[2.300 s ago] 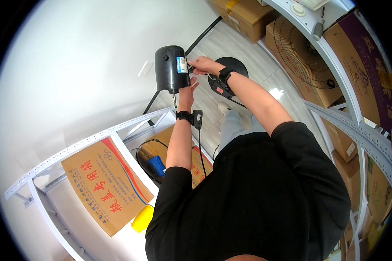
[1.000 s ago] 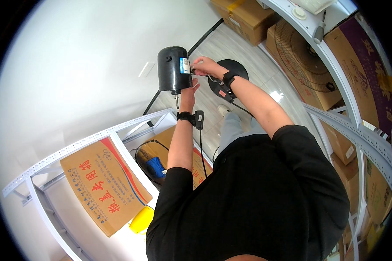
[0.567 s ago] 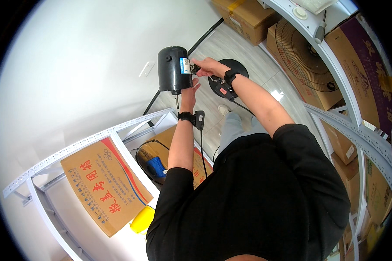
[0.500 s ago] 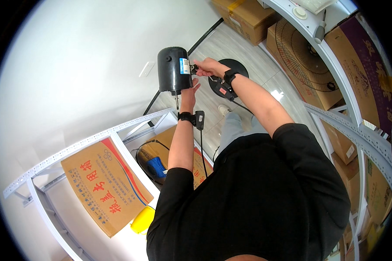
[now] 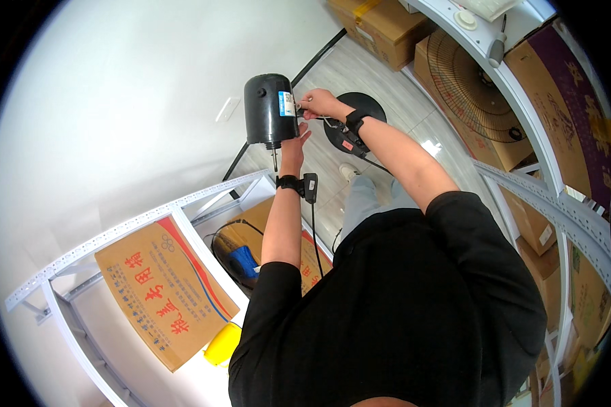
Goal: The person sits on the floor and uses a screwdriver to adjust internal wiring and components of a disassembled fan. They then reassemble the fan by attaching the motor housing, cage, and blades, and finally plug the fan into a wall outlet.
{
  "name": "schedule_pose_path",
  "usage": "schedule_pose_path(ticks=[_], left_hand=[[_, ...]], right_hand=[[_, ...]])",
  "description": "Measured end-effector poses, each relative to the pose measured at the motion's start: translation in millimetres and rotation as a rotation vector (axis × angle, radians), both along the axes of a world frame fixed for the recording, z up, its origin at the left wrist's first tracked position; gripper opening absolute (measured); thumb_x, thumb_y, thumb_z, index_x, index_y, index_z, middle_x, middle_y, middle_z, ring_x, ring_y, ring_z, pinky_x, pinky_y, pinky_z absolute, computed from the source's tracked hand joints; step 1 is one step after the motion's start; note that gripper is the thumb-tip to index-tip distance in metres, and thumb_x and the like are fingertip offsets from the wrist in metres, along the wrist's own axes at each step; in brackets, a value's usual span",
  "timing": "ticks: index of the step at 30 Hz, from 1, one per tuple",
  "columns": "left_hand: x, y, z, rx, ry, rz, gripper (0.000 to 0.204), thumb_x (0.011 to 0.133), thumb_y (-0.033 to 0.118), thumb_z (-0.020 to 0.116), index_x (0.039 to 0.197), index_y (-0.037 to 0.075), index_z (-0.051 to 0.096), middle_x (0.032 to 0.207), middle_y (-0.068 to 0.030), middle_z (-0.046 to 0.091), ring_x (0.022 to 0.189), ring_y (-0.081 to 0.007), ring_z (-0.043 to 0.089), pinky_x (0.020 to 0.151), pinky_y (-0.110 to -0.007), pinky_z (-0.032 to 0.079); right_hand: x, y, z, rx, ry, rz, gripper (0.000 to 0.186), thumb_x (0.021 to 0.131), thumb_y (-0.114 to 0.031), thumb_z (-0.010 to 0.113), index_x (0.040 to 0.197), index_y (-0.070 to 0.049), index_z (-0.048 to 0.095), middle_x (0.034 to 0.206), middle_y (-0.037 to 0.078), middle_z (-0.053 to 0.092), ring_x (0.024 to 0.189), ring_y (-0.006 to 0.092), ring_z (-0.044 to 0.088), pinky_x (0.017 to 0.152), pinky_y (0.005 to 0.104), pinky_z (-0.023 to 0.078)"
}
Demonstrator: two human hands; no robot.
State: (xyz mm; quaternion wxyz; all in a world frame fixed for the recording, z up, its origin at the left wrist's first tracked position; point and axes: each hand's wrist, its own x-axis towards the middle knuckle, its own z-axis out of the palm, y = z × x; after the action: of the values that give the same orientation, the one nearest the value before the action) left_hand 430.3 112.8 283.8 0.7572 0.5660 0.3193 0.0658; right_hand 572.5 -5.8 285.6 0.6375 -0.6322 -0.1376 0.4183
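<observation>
A black fan motor (image 5: pixel 263 112), with a blue-and-white label and a metal shaft at its near end, is held up in front of me by the wall. My left hand (image 5: pixel 296 144) reaches up behind its near end and supports it; the motor hides the palm and part of the fingers. At the motor's right side, my right hand (image 5: pixel 321 103) is closed with fingertips pinched on a small part, too hidden to name. Below the right wrist, a round black stand base (image 5: pixel 363 112) rests on the floor. A light-coloured cord (image 5: pixel 334 126) hangs near that wrist.
A white metal rack on the left carries a cardboard box (image 5: pixel 159 292), a yellow object (image 5: pixel 223 344) and a blue object (image 5: pixel 243 260). To the right, shelving holds a wire fan grille (image 5: pixel 472 81), a screwdriver (image 5: pixel 497 49) and several boxes. A carton (image 5: pixel 380 30) stands at the far side.
My right hand has shifted slightly left and its fingers have closed over the small dark part that showed beside the motor. The left hand and motor are nearly still.
</observation>
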Motion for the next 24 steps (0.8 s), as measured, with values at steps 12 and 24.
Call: schedule_pose_path(ticks=[12,24], left_hand=[[5,-1,-11,0.130,0.018,-0.048,0.042,0.094,0.002,0.054,0.133,0.014,0.045,0.124,-0.0021,0.056,0.113,-0.0155,0.059,0.087,-0.038,0.051],[7,-3,-16,0.146,0.081,-0.095,0.049,0.093,0.001,0.052,0.139,0.009,0.039,0.134,-0.0050,0.053,0.122,-0.0142,0.054,0.083,-0.030,0.053]], right_hand=[[-2,-11,1,0.026,-0.228,0.023,0.016,0.087,-0.017,0.066,0.091,-0.002,0.064,0.073,0.006,0.067,0.059,0.0112,0.063,0.057,0.0280,0.050],[-6,-17,-7,0.069,-0.745,-0.069,0.025,0.086,-0.020,0.070,0.097,0.001,0.061,0.077,0.008,0.068,0.062,0.0127,0.064,0.057,0.0293,0.051]])
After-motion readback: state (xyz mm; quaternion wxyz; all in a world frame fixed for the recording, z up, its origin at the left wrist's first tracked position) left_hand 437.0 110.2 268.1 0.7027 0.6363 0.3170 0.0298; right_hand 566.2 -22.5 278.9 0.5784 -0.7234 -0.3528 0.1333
